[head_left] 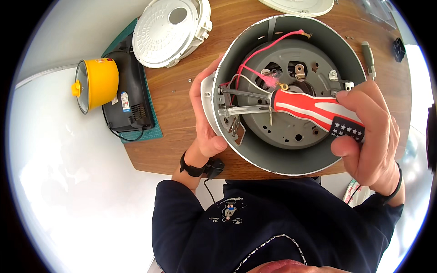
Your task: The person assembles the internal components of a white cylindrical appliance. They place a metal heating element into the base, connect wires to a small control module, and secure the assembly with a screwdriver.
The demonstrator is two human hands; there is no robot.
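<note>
My right hand is closed round the starred dark end of a screwdriver with a red and white handle. Its metal shaft points left, toward metal fittings at the inner left wall of an open round appliance housing. A second slim metal piece runs beside the shaft; I cannot tell what it belongs to. My left hand grips the housing's left side at a white plastic part, fingers behind, thumb in front. Inside, pink-sleeved wires with ring terminals lie over the grey metal base.
A white round lid part lies at the back left. Further left, a small yellow pot and a black appliance rest by a green mat. Small screws and a grey-handled tool lie on the wooden table.
</note>
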